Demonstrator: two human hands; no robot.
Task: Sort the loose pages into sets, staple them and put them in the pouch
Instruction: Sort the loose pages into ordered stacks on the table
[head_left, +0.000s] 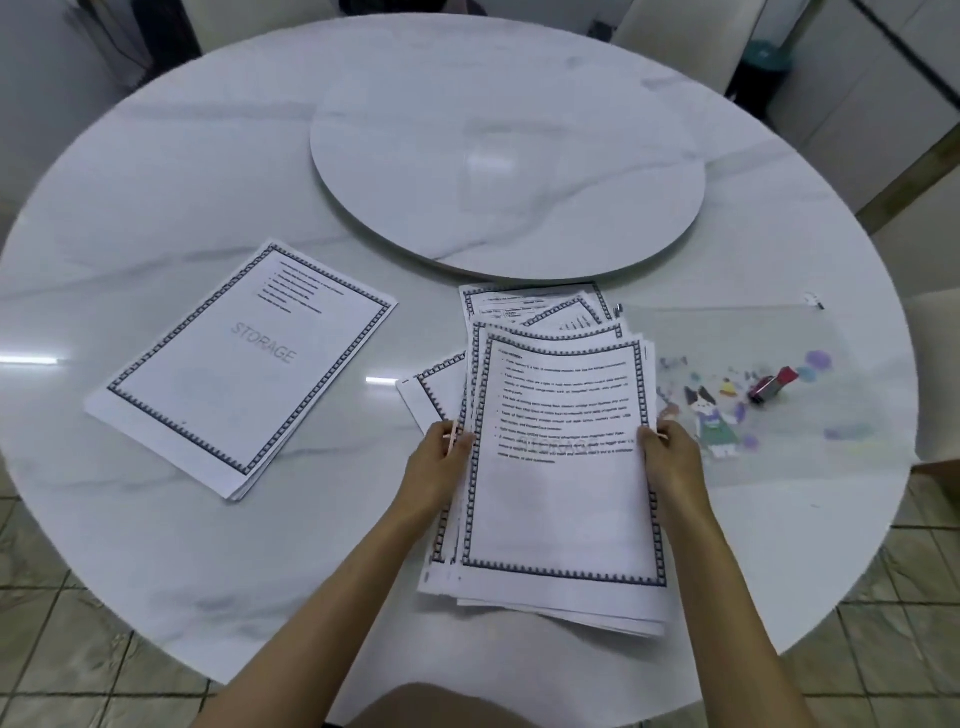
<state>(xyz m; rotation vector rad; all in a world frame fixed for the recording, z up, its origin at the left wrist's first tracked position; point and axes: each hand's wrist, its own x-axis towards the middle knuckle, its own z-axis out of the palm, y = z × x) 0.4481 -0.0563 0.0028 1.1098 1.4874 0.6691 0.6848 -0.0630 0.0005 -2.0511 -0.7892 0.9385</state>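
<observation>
Nearest, a fanned page stack rests on the bench. The fingers of the left hand and right hand grip its side edges. The STORAGE stack lies to the left. The clear pouch lies to the right, with a red stapler within its outline.

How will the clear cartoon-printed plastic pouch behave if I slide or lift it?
The clear cartoon-printed plastic pouch lies thin and flat, so probably floppy and light. The glossy white marble table suggests it would slide easily. The small red stapler on or inside it would likely shift.
</observation>
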